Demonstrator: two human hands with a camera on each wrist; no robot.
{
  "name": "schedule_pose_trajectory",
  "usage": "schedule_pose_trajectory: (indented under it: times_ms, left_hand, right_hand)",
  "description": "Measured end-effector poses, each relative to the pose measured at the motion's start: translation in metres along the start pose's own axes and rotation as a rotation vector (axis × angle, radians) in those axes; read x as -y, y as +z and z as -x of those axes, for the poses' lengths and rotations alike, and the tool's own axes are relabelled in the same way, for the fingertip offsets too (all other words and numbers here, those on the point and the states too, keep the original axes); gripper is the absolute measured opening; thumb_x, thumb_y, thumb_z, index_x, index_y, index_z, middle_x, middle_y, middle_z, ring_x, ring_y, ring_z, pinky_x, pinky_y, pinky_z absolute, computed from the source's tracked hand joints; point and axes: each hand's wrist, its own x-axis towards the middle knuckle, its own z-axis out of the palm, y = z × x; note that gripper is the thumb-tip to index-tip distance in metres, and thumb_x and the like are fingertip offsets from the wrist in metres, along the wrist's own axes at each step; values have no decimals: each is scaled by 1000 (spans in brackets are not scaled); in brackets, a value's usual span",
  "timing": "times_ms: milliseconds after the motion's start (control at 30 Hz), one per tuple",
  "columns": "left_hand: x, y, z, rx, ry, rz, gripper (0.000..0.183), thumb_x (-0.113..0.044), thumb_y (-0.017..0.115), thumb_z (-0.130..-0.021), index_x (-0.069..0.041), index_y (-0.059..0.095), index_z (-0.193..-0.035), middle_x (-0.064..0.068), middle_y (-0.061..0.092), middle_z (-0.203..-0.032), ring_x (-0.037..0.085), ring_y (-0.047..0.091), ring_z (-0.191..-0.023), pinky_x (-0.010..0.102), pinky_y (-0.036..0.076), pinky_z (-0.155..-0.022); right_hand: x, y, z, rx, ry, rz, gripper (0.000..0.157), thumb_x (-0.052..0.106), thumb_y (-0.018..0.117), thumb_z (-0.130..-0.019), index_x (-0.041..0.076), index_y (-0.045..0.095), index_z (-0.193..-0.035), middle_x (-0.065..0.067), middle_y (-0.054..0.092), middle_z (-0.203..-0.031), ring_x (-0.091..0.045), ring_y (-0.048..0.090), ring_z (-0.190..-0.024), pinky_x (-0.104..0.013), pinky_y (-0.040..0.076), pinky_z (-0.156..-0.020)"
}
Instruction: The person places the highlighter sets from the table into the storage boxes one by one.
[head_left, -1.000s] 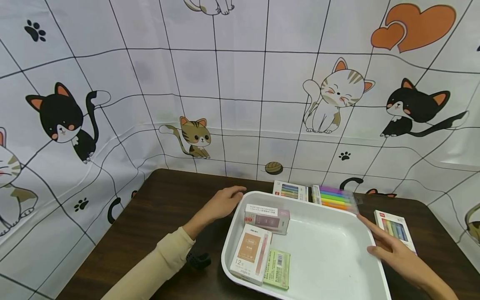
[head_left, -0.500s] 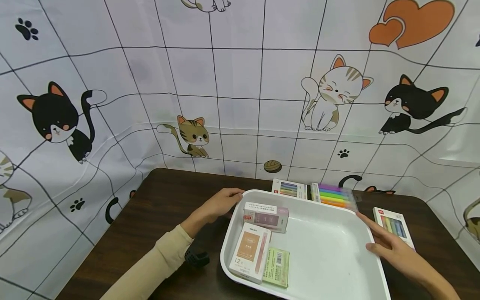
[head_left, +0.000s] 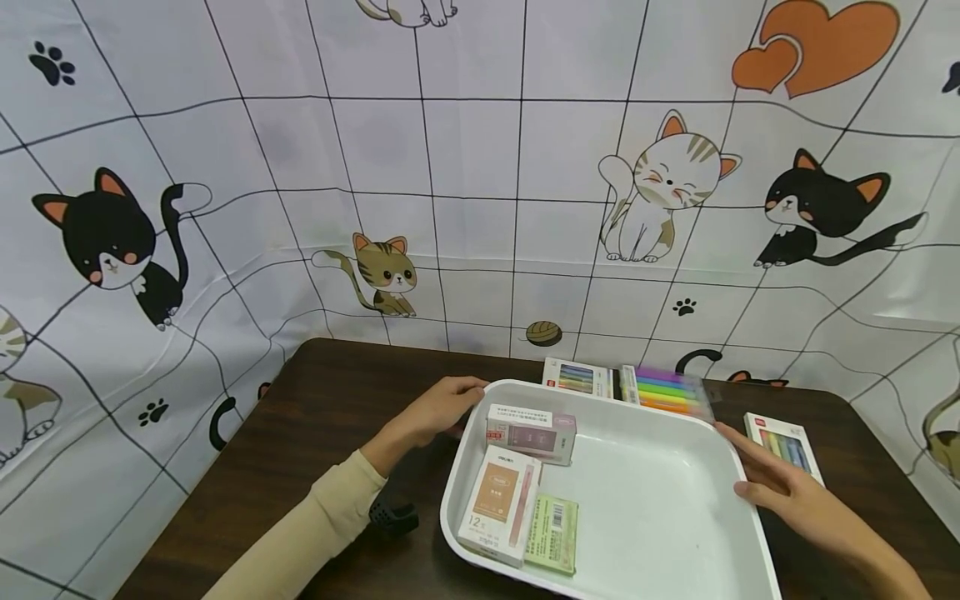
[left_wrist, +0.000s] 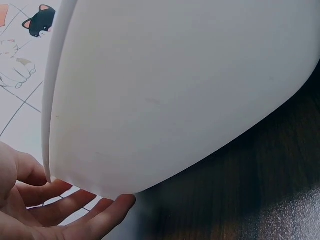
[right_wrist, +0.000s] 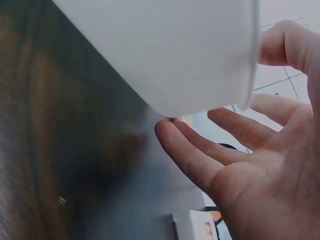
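A large white plastic tray (head_left: 637,500) stands on the table between my two hands. At its back left corner my left hand (head_left: 431,412) touches the rim. In the left wrist view, the thumb is at the rim and loosely bent fingers (left_wrist: 95,222) lie around the corner. My right hand (head_left: 787,496) rests against the right side, with long, nearly straight fingers (right_wrist: 185,152) at the outer wall. Inside the tray's left part lie a mauve box (head_left: 531,435), a white box with a brown panel (head_left: 499,504) and a green pack (head_left: 552,535).
Behind the tray lie a white box of coloured sticks (head_left: 577,377) and a clear pack of rainbow-coloured pens (head_left: 667,393). Another white box (head_left: 783,446) is beyond my right hand. A black object (head_left: 393,518) sits by my left forearm on the dark wooden table (head_left: 322,400).
The head view has shifted slightly. Both hands stay at the tray's sides, and the tray and the boxes inside it keep their places.
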Motion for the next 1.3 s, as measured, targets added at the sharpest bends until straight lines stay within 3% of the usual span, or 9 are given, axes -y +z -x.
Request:
schedule_pose_trajectory:
  times_ms: [33, 100, 267, 367, 567, 767, 1100, 1167, 1300]
  left_hand:
    - [0, 0, 0, -1, 1, -1, 36, -21, 47, -111, -5, 59, -140, 12, 64, -117, 27, 66, -96, 46, 60, -71]
    - [0, 0, 0, -5, 0, 0, 36, -22, 47, -111, -6, 60, -140, 12, 64, -117, 27, 66, -96, 46, 60, -71]
    - [2, 0, 0, -9, 7, -4, 36, -22, 47, -111, -7, 60, -140, 12, 64, -119, 27, 65, -98, 45, 60, -70]
    - [3, 1, -1, -8, 13, -9, 36, -22, 47, -111, -7, 60, -140, 12, 64, -119, 27, 65, -98, 45, 60, -69]
    - [4, 1, -1, -9, 14, -6, 36, -22, 47, -110, -7, 61, -140, 11, 65, -115, 27, 66, -94, 44, 60, -68]
    - [3, 2, 0, -13, 22, -8, 35, -22, 47, -110, -7, 62, -139, 11, 66, -112, 26, 66, -90, 43, 60, -67]
    - [3, 0, 0, -9, 11, 1, 36, -22, 48, -110, -8, 62, -140, 10, 66, -115, 26, 65, -94, 44, 60, -69]
    - [3, 0, -1, -11, 8, 6, 36, -22, 48, -110, -9, 62, -140, 10, 66, -115, 26, 65, -93, 44, 60, -69]
    - [3, 0, -2, -14, 5, 9, 36, -23, 49, -110, -9, 62, -140, 10, 67, -114, 25, 65, -93, 43, 59, -68]
  right_hand:
    - [0, -2, 1, -13, -4, 14, 66, 10, 54, -107, 16, 22, -164, 18, 34, -156, 5, 49, -125, -28, 54, -87]
    - [1, -5, 2, -27, -41, 53, 64, 7, 52, -107, 16, 22, -164, 18, 37, -157, 4, 50, -125, -28, 54, -87]
    - [5, -11, 5, -70, -135, 150, 63, 1, 51, -106, 16, 27, -163, -5, 40, -159, -1, 50, -129, -21, 49, -90]
    - [7, -12, 7, -88, -148, 193, 61, 1, 51, -106, 16, 30, -162, -11, 44, -156, -2, 51, -130, -18, 47, -91]
    - [9, -14, 9, -144, -108, 286, 64, 7, 56, -105, 22, 31, -162, -3, 46, -155, 5, 43, -133, -18, 48, -86]
    - [7, -16, 11, -159, -139, 328, 67, 4, 59, -104, 18, 31, -162, 8, 46, -153, 4, 47, -128, -18, 49, -84]
    - [0, -23, 14, -156, -92, 408, 62, 11, 58, -105, 21, 34, -161, 14, 31, -162, 17, 31, -132, -9, 38, -84]
    - [-3, -24, 14, -167, -52, 440, 62, 15, 59, -105, 23, 33, -161, 9, 32, -163, 17, 30, -130, -12, 40, -83]
    - [-10, -28, 17, -186, 72, 464, 71, 23, 59, -106, 23, 20, -165, -27, 34, -157, -30, 38, -139, -52, 48, -90]
